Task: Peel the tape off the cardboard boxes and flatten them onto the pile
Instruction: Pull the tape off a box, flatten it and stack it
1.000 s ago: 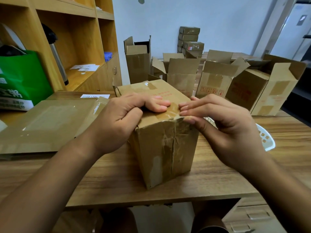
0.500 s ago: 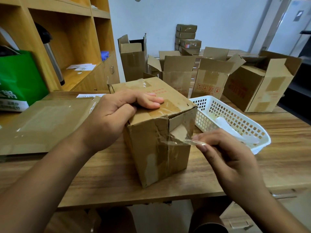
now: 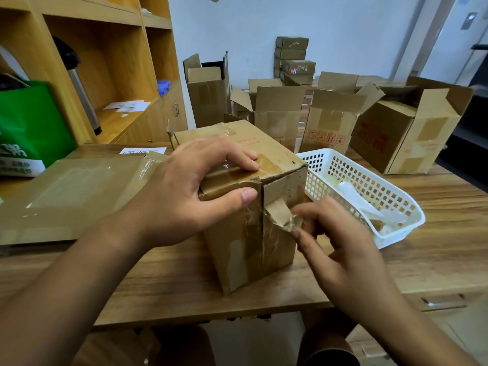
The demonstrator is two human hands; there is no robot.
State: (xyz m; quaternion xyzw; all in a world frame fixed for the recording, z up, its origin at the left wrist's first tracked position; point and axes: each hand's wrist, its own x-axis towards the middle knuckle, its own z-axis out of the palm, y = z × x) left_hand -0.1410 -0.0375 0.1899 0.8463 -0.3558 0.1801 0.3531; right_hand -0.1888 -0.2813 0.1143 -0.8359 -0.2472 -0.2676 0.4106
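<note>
Pinning the cardboard box (image 3: 248, 196) down with the left hand (image 3: 190, 196), fingers over the top, thumb on the near face. Pinching a peeled-up tape strip (image 3: 281, 215) in the right hand (image 3: 340, 249), just beside the box's near edge. Probably tearing paper off with it, hard to tell through the glare. Risking a snapped strip if yanking too fast, or dragging the box toward the white basket (image 3: 390, 233) right of that hand. Leaving the flattened pile (image 3: 71, 191) left of the holding hand for later.
</note>
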